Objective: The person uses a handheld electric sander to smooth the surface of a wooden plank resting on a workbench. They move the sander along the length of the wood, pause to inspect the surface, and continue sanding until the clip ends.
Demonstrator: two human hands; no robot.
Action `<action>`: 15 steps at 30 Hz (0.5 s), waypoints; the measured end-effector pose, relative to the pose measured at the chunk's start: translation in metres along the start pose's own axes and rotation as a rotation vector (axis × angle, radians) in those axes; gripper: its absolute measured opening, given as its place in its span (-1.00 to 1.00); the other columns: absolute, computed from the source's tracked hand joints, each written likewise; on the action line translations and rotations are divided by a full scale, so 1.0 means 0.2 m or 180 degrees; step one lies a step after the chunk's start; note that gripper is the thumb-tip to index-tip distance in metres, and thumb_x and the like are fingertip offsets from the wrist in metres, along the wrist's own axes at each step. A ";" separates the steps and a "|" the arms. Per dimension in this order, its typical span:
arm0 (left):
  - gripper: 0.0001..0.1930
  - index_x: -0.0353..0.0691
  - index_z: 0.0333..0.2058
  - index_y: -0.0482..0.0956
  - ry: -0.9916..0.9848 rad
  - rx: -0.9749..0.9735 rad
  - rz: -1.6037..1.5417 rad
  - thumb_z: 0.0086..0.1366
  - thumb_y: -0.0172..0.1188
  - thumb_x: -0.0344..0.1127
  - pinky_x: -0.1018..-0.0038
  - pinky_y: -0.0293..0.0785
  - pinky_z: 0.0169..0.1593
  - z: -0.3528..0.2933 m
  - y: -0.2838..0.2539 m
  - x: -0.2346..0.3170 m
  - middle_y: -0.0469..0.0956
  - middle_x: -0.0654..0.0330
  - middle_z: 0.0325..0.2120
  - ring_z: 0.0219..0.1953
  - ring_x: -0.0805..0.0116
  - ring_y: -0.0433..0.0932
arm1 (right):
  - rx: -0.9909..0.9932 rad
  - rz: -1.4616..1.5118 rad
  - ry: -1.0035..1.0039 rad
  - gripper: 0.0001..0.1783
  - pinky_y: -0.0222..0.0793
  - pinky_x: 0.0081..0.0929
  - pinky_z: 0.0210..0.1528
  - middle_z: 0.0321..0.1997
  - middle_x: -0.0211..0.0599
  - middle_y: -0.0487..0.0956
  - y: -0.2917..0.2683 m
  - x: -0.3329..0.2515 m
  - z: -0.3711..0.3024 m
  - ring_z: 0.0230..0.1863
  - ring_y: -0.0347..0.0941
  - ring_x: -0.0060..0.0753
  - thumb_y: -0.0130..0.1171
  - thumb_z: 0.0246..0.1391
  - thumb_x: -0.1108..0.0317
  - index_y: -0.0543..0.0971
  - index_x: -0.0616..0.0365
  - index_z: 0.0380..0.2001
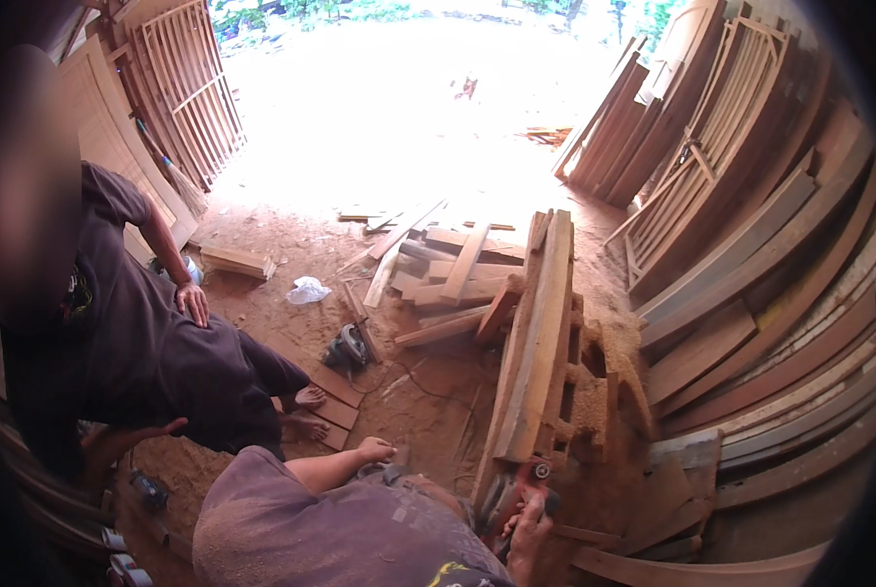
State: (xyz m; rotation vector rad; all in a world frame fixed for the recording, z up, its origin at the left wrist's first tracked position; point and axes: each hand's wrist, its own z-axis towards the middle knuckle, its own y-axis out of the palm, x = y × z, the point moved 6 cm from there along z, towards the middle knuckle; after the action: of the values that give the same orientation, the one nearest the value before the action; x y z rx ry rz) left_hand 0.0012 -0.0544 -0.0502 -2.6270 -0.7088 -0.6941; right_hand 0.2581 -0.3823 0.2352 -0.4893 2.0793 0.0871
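Note:
My right hand (pixel 529 528) is closed around the rear of a red electric planer (pixel 533 476). A round dark knob shows on the planer, and its underside is hidden. The planer is at the near end of a long wooden beam (pixel 536 372), which lies lengthwise on a rough wooden stand (pixel 590 391) covered in sawdust. In front of my body, left of the beam, my left hand (pixel 375 450) is held with its fingers curled in. Whether anything is inside them is hidden.
Another person (pixel 144 323) sits at the left, a hand on the thigh. A circular saw (pixel 347 345) and its cord lie on the sawdusty floor, near scattered offcuts (pixel 458 269) and a white plastic bag (pixel 309 290). Planks (pixel 781 362) lean along the right wall. A drill (pixel 149 489) lies lower left.

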 end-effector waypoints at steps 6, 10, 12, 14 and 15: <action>-0.56 -0.28 0.01 0.77 0.0019 -0.0017 0.0209 0.31 0.46 -0.06 0.45 0.64 -0.32 0.02 0.00 0.00 0.79 0.21 -0.19 -0.21 0.40 0.80 | 0.0015 0.0261 -0.0202 -0.42 0.27 -0.44 -0.71 -0.67 -0.35 0.45 -0.01 0.02 0.03 -0.76 0.34 -0.49 0.05 0.45 -0.08 0.53 0.32 -0.33; -0.58 -0.22 0.04 0.77 -0.0043 -0.0050 0.0089 0.33 0.48 -0.07 0.47 0.66 -0.29 0.03 0.00 0.00 0.79 0.23 -0.12 -0.23 0.41 0.79 | 0.0093 0.0051 -0.0147 -0.48 0.36 -0.37 -0.65 -0.65 -0.30 0.50 -0.02 0.00 0.02 -0.74 0.40 -0.38 0.12 0.44 0.01 0.56 0.36 -0.33; -0.58 -0.21 0.04 0.78 -0.0005 -0.0019 0.0134 0.33 0.48 -0.08 0.47 0.66 -0.30 0.04 0.00 0.00 0.78 0.23 -0.11 -0.22 0.41 0.79 | 0.0329 -0.0559 -0.0355 -0.47 0.43 -0.31 -0.53 -0.62 -0.29 0.51 -0.06 0.01 0.04 -0.64 0.46 -0.32 0.16 0.41 -0.03 0.56 0.36 -0.27; -0.58 -0.21 0.06 0.77 -0.0011 -0.0054 0.0142 0.33 0.48 -0.09 0.44 0.67 -0.29 0.06 0.00 -0.02 0.78 0.23 -0.11 -0.21 0.39 0.79 | 0.0734 -0.1514 -0.0766 -0.43 0.48 -0.29 -0.37 -0.55 -0.31 0.52 -0.10 -0.03 0.04 -0.50 0.51 -0.32 0.21 0.37 -0.09 0.57 0.36 -0.17; -0.57 -0.20 0.06 0.76 -0.0019 -0.0072 0.0149 0.33 0.49 -0.09 0.43 0.67 -0.29 0.07 0.00 -0.03 0.78 0.23 -0.11 -0.20 0.38 0.79 | 0.0871 -0.1548 -0.0958 -0.44 0.49 -0.22 -0.26 -0.45 -0.22 0.55 -0.10 -0.08 0.03 -0.38 0.54 -0.20 0.25 0.34 -0.08 0.58 0.34 -0.13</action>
State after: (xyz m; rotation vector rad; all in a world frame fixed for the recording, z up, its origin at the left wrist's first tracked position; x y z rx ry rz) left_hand 0.0014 -0.0515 -0.0646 -2.6581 -0.6426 -0.6852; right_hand 0.2779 -0.3944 0.2475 -0.7466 1.6007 -0.3823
